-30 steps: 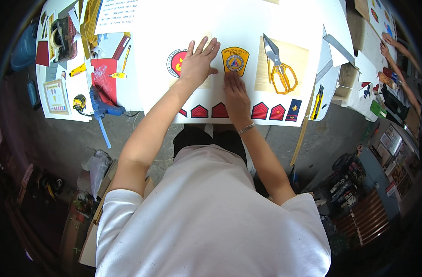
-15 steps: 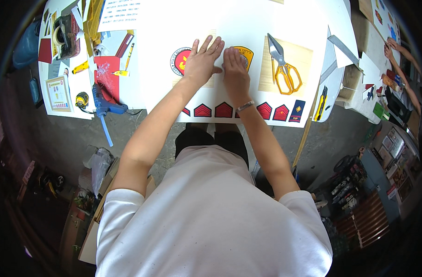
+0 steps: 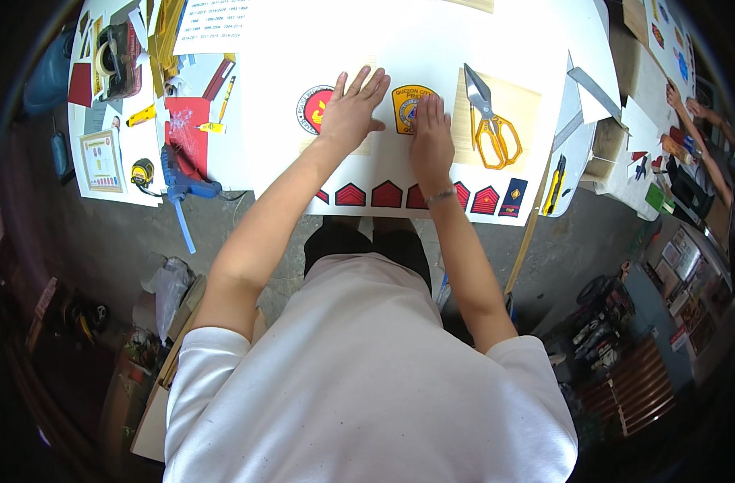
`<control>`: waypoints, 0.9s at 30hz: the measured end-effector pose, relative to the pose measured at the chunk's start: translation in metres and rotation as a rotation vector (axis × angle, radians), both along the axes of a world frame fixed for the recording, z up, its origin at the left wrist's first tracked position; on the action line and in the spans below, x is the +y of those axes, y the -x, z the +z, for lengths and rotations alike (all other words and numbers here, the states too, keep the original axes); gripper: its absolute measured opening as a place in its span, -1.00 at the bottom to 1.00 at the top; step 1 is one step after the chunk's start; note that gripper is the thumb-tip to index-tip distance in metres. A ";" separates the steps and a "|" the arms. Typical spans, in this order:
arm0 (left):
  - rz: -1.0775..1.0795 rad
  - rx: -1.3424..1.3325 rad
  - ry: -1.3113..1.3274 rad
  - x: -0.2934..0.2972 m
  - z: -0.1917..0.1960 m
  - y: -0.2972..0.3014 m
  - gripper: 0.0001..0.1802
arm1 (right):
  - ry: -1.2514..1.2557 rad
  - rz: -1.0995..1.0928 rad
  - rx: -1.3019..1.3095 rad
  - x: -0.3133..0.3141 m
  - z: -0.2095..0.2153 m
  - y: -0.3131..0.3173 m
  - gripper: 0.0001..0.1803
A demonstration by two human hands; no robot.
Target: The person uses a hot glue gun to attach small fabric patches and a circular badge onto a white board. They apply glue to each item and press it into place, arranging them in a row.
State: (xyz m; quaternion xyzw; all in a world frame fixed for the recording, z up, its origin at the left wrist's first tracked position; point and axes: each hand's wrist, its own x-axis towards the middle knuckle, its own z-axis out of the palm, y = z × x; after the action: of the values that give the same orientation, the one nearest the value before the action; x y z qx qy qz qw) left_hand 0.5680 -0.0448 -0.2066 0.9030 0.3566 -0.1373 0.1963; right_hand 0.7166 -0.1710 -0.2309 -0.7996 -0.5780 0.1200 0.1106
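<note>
My left hand [image 3: 355, 108] lies flat with fingers spread, partly over a round red and white badge patch [image 3: 309, 115] on a large white sheet [image 3: 367, 173]. Close by on the right, my right hand [image 3: 432, 137] rests with straight fingers on a yellow shield-shaped patch [image 3: 404, 95], hiding its right part. Neither hand grips anything. Orange-handled scissors [image 3: 488, 121] lie shut on a light wooden piece [image 3: 524, 105], right of my right hand. Several red chevron patches [image 3: 387, 194] and a dark blue rectangular patch [image 3: 513, 198] line the sheet's near edge.
At left are a blue glue gun [image 3: 186, 183], a tape measure [image 3: 142, 173], a red card [image 3: 192, 121], a pencil [image 3: 227, 95] and a tape dispenser [image 3: 116, 60]. A yellow cutter [image 3: 555, 183] and metal ruler [image 3: 595, 90] lie right. Another person's arms [image 3: 697, 133] reach over a farther table.
My right hand has slid right and slightly toward me, uncovering more of the yellow patch. The white sheet's right side has shifted slightly left. My left hand has stayed put.
</note>
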 end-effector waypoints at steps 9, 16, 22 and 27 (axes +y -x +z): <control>-0.004 0.040 0.013 0.003 0.007 -0.004 0.07 | 0.147 0.019 0.046 -0.044 0.018 0.019 -0.46; -0.013 0.095 0.026 0.002 0.006 -0.004 0.05 | -0.095 0.043 -0.024 0.024 -0.014 0.003 -0.48; -0.008 0.144 0.060 0.005 0.013 -0.007 0.04 | -0.037 0.163 0.025 -0.020 0.002 0.041 -0.49; -0.009 0.122 0.054 0.005 0.013 -0.007 0.06 | 0.095 0.146 0.010 -0.060 0.018 0.019 -0.47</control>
State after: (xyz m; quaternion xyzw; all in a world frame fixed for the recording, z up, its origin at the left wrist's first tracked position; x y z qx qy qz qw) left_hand 0.5746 -0.0402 -0.1936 0.8890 0.3599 -0.2026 0.1977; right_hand 0.6973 -0.2313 -0.2133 -0.7590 -0.6278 0.1590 0.0667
